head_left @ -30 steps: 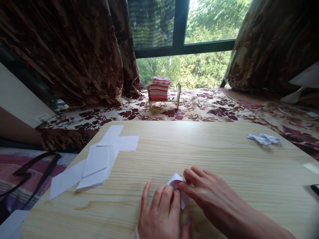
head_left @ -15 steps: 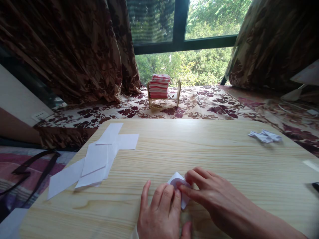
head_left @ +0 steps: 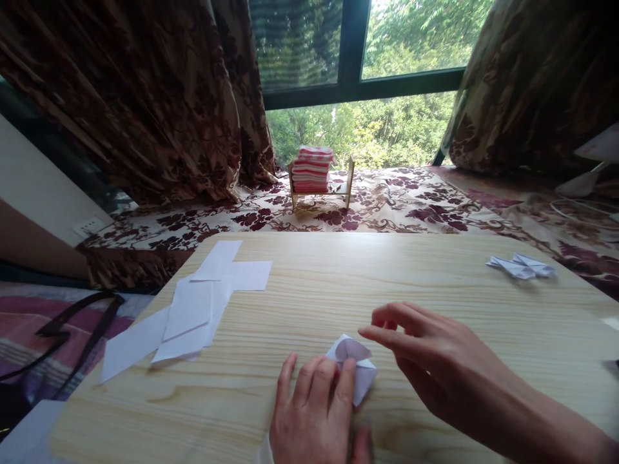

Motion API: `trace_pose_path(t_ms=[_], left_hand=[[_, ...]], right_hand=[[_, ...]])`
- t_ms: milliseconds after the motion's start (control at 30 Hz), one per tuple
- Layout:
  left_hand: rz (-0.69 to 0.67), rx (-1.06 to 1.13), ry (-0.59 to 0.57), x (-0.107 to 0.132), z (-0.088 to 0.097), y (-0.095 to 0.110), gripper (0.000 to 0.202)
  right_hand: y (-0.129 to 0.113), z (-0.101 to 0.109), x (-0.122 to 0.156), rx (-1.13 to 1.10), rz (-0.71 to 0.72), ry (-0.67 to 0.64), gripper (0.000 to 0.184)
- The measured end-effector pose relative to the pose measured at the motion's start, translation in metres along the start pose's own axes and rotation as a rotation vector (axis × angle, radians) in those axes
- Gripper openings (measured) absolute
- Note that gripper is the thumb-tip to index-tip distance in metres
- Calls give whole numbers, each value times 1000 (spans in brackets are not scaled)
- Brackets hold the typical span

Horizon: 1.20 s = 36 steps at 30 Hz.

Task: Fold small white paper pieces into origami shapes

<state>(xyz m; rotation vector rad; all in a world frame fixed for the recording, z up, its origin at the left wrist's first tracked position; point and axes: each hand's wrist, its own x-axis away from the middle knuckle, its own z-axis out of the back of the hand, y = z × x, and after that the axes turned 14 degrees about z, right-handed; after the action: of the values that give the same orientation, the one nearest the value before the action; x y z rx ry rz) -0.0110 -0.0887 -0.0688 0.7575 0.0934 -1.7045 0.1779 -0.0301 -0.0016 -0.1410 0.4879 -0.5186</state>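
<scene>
A small piece of white paper (head_left: 363, 381), folded to a point at its top, lies on the pale wooden table (head_left: 309, 303) in front of me. My left hand (head_left: 312, 399) holds it down, with the fingertips pressed onto its left side and middle. One flap stands curved up at the top, and the part under my fingers is hidden. To the right of the paper, my right hand (head_left: 418, 351) hovers just off it, fingers loosely bent and apart, with nothing in them.
Several white paper sheets (head_left: 191, 309) overlap at the table's left. Folded white paper pieces (head_left: 522, 265) lie near the far right corner. Beyond the table, a small wooden rack (head_left: 349, 183) holds stacked pink-striped cloths (head_left: 312, 169) on a flowered window ledge (head_left: 387, 200).
My right hand has let go of the folded paper and lifted away to the right and upward. My left hand stays on the paper, and the curved flap is now uncovered.
</scene>
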Motion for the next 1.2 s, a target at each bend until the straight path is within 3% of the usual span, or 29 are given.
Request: trace_pose_path(t_ms=[200,1200], left_hand=[[9,-44,5,-1,-2,2,39],[6,-79,-21,-2,-4,1,37]], right_hand=[[2,-18,-10,0,-41,-43,13],[0,-31,-12,-54,-8,-142,9]])
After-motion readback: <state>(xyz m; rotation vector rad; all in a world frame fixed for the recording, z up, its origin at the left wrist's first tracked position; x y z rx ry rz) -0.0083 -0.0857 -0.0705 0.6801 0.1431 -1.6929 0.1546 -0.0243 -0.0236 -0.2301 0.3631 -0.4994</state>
